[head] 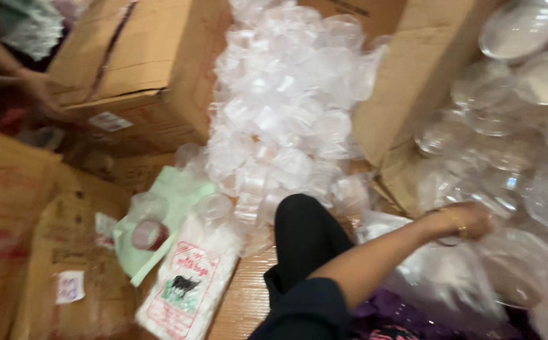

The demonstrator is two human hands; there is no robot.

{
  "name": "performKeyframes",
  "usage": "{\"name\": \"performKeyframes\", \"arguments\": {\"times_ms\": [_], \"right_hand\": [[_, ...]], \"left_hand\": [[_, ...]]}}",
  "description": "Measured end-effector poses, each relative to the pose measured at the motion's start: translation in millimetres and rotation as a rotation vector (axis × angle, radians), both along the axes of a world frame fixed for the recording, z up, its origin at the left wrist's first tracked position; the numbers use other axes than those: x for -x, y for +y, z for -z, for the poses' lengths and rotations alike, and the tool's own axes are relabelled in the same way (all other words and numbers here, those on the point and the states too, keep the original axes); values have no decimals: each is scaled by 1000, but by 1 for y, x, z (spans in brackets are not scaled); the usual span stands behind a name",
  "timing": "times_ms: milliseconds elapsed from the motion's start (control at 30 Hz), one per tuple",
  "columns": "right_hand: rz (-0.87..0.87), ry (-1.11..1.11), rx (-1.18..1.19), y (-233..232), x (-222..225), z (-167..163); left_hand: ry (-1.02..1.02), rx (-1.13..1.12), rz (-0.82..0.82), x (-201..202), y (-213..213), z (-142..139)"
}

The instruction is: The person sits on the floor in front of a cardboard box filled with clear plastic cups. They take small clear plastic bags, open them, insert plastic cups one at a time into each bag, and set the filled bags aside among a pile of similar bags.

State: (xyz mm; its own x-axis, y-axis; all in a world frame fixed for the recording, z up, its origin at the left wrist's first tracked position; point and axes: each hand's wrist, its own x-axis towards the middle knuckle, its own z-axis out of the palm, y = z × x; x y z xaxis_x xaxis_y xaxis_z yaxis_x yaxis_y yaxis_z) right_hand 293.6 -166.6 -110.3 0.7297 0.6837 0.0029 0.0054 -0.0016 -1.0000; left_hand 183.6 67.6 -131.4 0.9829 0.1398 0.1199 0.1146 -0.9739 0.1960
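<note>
- The right hand (475, 220), blurred, reached into clear plastic lids (513, 157) at near right; its grip couldn't be told.
- Left hand wasn't visible.
- A large heap of clear cups (286, 107) lay unsorted beyond, between cardboard boxes (142, 82).

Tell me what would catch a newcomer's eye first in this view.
A big heap of small clear plastic cups spills down the middle between brown cardboard boxes. To the right lies a pile of clear round lids. At lower right, the person's right hand, wearing a gold bangle, reaches into crumpled clear plastic bags.
</note>
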Motion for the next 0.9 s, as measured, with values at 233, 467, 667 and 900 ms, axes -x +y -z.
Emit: {"name": "performKeyframes", "arguments": {"times_ms": [233,467,667,900], "right_hand": [[-22,106,-64,-8,3,-16],[-219,331,-189,23,62,-121],[-686,353,59,78,170,-219],[-930,-390,305,292,259,-176]], "left_hand": [[-41,619,-508,76,-67,-6],[-492,666,-492,99,-58,-97],[-550,736,-490,195,-2,-137],[154,392,-1232,449,-20,-182]]}}
